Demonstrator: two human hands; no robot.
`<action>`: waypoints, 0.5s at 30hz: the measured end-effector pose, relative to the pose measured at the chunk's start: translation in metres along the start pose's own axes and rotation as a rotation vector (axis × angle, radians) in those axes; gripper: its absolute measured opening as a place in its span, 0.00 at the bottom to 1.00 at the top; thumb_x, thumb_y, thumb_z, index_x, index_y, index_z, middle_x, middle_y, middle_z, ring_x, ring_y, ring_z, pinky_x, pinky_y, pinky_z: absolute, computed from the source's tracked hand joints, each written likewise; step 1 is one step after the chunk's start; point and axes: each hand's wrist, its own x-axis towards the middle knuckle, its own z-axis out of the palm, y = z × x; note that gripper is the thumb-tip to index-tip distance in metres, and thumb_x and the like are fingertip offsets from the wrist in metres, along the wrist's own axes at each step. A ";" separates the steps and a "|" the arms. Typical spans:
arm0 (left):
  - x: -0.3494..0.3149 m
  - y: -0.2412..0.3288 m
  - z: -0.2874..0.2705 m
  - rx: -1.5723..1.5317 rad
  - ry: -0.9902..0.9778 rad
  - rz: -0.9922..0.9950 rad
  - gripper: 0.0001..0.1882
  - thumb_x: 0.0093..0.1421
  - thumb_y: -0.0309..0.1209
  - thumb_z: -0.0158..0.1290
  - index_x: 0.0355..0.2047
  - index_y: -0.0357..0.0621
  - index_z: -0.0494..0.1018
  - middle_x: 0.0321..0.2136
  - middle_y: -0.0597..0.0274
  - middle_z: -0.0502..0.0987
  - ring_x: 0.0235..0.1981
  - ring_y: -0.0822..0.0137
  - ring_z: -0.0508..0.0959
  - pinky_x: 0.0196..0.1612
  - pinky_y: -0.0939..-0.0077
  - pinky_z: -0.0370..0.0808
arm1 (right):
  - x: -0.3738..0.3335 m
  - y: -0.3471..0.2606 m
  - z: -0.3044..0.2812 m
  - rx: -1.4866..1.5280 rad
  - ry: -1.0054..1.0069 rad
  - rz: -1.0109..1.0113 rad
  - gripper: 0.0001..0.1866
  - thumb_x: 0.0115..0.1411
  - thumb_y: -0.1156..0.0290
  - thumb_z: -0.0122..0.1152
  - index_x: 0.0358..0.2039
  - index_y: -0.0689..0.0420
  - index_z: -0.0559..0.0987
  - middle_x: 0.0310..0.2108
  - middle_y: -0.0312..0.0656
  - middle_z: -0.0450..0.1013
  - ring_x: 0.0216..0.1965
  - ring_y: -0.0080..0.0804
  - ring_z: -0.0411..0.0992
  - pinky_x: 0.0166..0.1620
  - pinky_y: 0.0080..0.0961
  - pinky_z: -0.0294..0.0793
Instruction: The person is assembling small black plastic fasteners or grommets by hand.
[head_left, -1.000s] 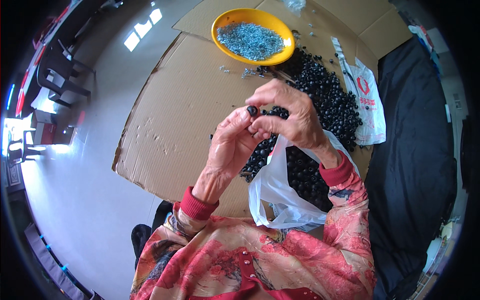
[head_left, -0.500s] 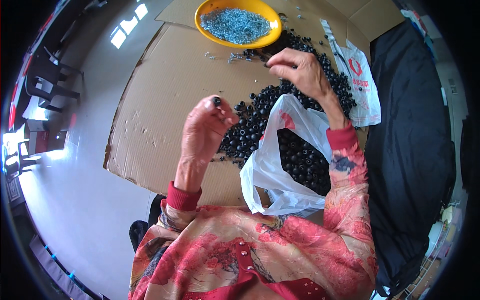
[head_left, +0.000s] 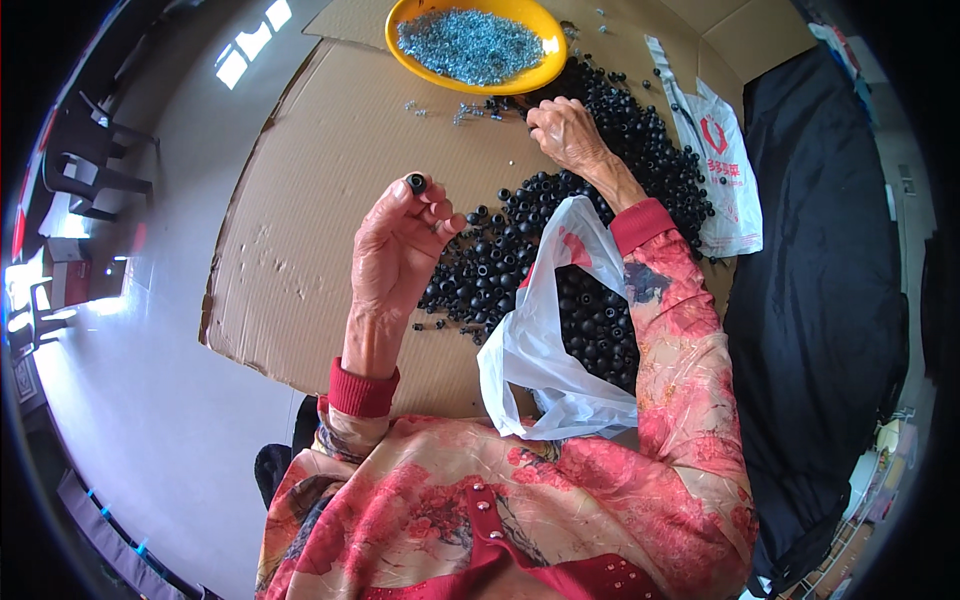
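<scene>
Between the thumb and fingers of my left hand [head_left: 385, 245] is a small black ball-shaped knob [head_left: 416, 184], its round hole facing up. My right hand [head_left: 570, 137] is bent over the far edge of the loose black knobs [head_left: 490, 265], fingers curled together and pointing left; whatever they hold is hidden. Just beyond it stands a yellow bowl [head_left: 549, 76] heaped with small silvery screw-like metal pieces [head_left: 470, 45]. A white plastic bag [head_left: 515, 365] lies open beneath my right forearm, with many more black knobs inside.
Everything rests on a cardboard sheet [head_left: 290, 220]. A few metal pieces [head_left: 468, 113] lie loose by the bowl. At the right are a flat white printed bag [head_left: 728, 180] and a large black cloth-like cover [head_left: 815, 290]. Dark chairs [head_left: 90, 180] stand on the floor at far left.
My right hand has moved left and slightly down, its fingers curling more. My left hand has shifted slightly left and up, turning the knob's hole into view.
</scene>
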 end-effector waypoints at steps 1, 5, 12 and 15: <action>0.001 0.000 0.000 -0.002 0.000 -0.003 0.08 0.58 0.34 0.48 0.31 0.42 0.71 0.28 0.64 0.73 0.29 0.72 0.72 0.39 0.69 0.72 | 0.000 0.000 0.002 0.015 0.054 -0.037 0.02 0.45 0.76 0.54 0.21 0.59 0.74 0.22 0.41 0.70 0.27 0.38 0.68 0.34 0.35 0.66; 0.003 -0.001 -0.002 -0.020 -0.014 -0.009 0.09 0.59 0.34 0.47 0.34 0.42 0.72 0.30 0.64 0.73 0.30 0.71 0.72 0.40 0.68 0.70 | 0.002 -0.010 -0.011 0.026 -0.006 -0.073 0.03 0.46 0.76 0.55 0.24 0.60 0.76 0.23 0.41 0.71 0.27 0.35 0.69 0.34 0.30 0.67; 0.004 -0.013 0.014 -0.063 0.048 -0.068 0.09 0.57 0.31 0.50 0.36 0.39 0.71 0.39 0.55 0.74 0.39 0.66 0.74 0.43 0.66 0.72 | -0.011 -0.074 -0.084 1.100 0.055 0.189 0.07 0.51 0.71 0.61 0.31 0.57 0.79 0.28 0.34 0.73 0.30 0.20 0.70 0.34 0.18 0.71; 0.003 -0.014 0.022 -0.137 -0.027 -0.089 0.10 0.58 0.31 0.49 0.37 0.38 0.71 0.39 0.56 0.74 0.42 0.64 0.73 0.47 0.65 0.70 | -0.009 -0.094 -0.097 1.228 0.209 -0.038 0.07 0.52 0.73 0.60 0.32 0.58 0.78 0.29 0.35 0.73 0.34 0.23 0.71 0.38 0.20 0.71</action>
